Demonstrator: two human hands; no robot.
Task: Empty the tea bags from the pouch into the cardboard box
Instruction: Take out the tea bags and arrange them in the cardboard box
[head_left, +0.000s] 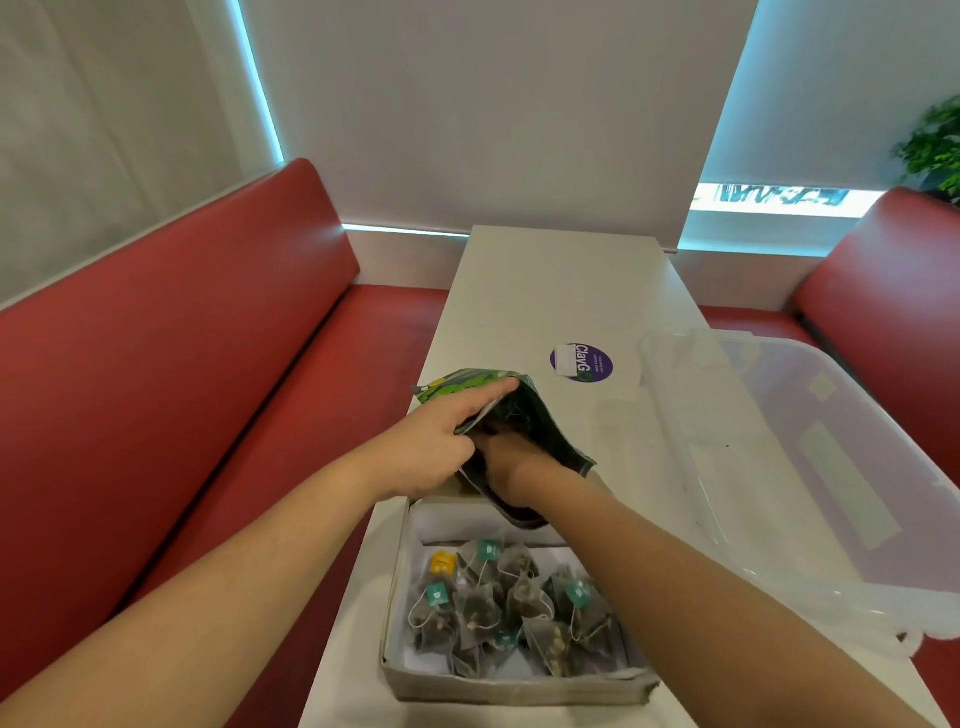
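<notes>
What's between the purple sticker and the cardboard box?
Head view: the green pouch, held by the left hand, with the right hand inside it.

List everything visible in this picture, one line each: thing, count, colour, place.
pouch: one, green and dark, held open above the box's far end
cardboard box: one, grey-brown, white inside, near table end
tea bags: roughly ten, dark mesh, teal tags, one yellow, in the box
sticker: one, purple, round, on the table beyond the pouch
plastic container: one, clear, table's right side
table: one, white, between the benches
benches: two, red, left and right
plant: one, green, far right
left hand: grips the pouch's mouth
right hand: reaches into the pouch, fingers hidden
</notes>
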